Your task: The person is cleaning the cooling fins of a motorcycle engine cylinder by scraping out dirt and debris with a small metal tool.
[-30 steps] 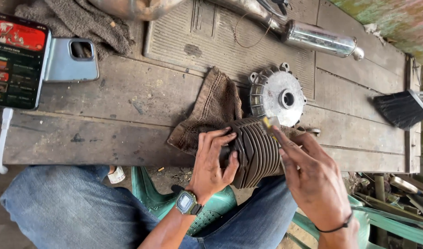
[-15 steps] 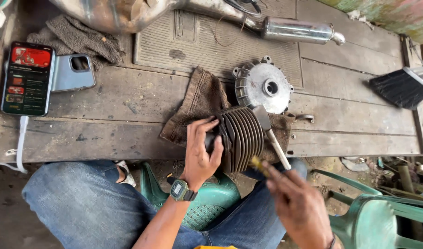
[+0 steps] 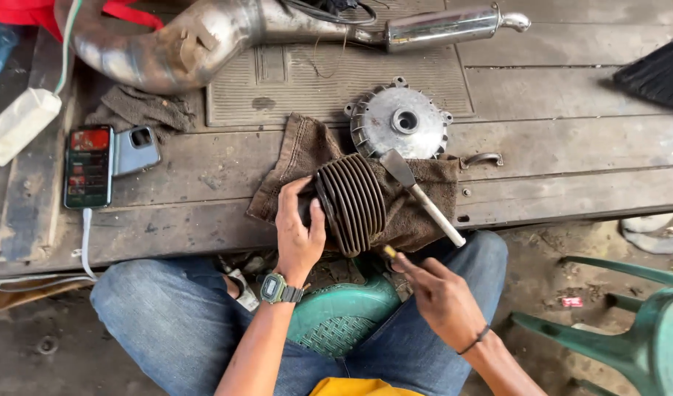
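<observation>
A dark finned engine cylinder is lying on its side on a brown rag at the near edge of the wooden workbench, its fins standing upright and facing the camera. The left hand is gripping it at nine o'clock, fingers curled over the top and thumb pressed against the near fins. At five o'clock from the cylinder, just off the bench edge, the right hand is pinching a small yellowish tool tip between thumb and fingertips, close to the lower fins but not clearly touching them. A scraper with a pale handle is resting on the rag at three o'clock, its blade leaning against the fins. A round silver engine cover is sitting at one o'clock, just beyond the rag. Farther out, a chrome exhaust pipe is lying across twelve o'clock, a smartphone is glowing well away at nine o'clock, and a green plastic chair is standing at four o'clock.
</observation>
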